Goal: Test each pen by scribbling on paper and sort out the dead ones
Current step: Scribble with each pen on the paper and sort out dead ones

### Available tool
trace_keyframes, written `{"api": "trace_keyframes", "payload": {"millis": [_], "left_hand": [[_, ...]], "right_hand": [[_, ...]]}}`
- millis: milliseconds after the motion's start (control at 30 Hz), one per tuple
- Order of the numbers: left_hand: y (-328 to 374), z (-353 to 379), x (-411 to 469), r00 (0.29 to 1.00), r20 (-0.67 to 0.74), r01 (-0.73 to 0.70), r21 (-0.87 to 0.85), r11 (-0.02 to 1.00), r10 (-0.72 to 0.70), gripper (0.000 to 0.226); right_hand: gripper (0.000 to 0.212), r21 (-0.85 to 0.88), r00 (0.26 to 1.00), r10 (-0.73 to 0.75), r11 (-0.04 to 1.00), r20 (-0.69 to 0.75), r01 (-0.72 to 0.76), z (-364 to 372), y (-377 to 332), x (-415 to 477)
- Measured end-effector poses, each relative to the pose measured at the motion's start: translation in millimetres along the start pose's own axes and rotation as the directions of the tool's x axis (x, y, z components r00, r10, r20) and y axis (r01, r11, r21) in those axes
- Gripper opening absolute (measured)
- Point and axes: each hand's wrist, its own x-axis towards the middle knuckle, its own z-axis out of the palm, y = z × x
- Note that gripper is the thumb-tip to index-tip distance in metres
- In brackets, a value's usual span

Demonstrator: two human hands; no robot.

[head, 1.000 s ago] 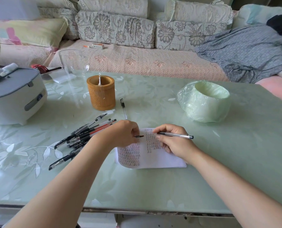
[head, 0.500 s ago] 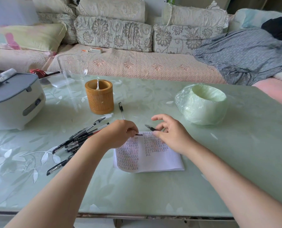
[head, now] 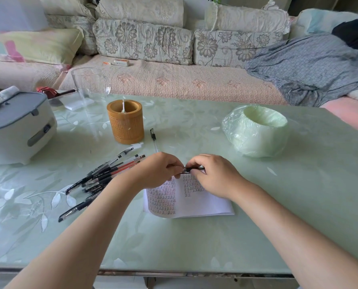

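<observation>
A white paper (head: pixel 196 205) covered with rows of small scribbles lies on the table in front of me. Above its top edge my left hand (head: pixel 159 170) and my right hand (head: pixel 213 176) meet, and both pinch a black pen (head: pixel 192 169) held level between them. The pen's ends are hidden by my fingers. A pile of several black and red pens (head: pixel 103 176) lies on the table left of the paper, partly under my left forearm. One more pen (head: pixel 154 139) lies alone behind my hands, next to a wooden pen holder (head: pixel 125 122).
A bin lined with a pale green bag (head: pixel 257 130) stands at the right. At the left sits a white and grey appliance (head: pixel 17 126), with a clear glass (head: pixel 90 86) behind it. The glass-topped table (head: pixel 299 205) ends at a sofa.
My right hand lifted the pen off the paper, turned it and brought it left to my left hand. Both hands now hold it together above the paper's top edge.
</observation>
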Motion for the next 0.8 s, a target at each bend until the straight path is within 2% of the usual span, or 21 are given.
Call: {"api": "trace_keyframes", "payload": {"millis": [133, 267, 433, 667, 733, 800], "left_hand": [[9, -1, -4, 0.997, 0.047, 0.067, -0.06, 0.996, -0.064, 0.028], [11, 2, -8, 0.99, 0.117, 0.089, -0.141, 0.986, -0.073, 0.026], [10, 6, -12, 0.991, 0.102, 0.109, -0.242, 0.964, -0.086, 0.022], [18, 11, -14, 0.999, 0.027, 0.05, -0.169, 0.984, -0.046, 0.019], [19, 8, -13, 0.999, -0.01, 0.032, -0.15, 0.988, -0.034, 0.018], [17, 3, -11, 0.996, -0.09, 0.006, -0.093, 0.996, -0.014, 0.017]], "right_hand": [[0.02, -0.186, 0.998, -0.059, 0.981, 0.021, 0.062, 1, -1, -3], [0.047, -0.444, 0.988, -0.154, 0.884, 0.022, 0.147, 8, -10, -7], [0.065, -0.523, 0.994, -0.096, 0.846, 0.048, 0.107, 11, -15, -4], [0.06, -0.494, 0.996, -0.081, 0.865, 0.04, 0.09, 13, -12, -7], [0.054, -0.404, 0.996, -0.079, 0.91, 0.047, 0.091, 13, -9, -4], [0.038, -0.223, 0.996, -0.058, 0.972, 0.061, 0.07, 10, -5, 0]]}}
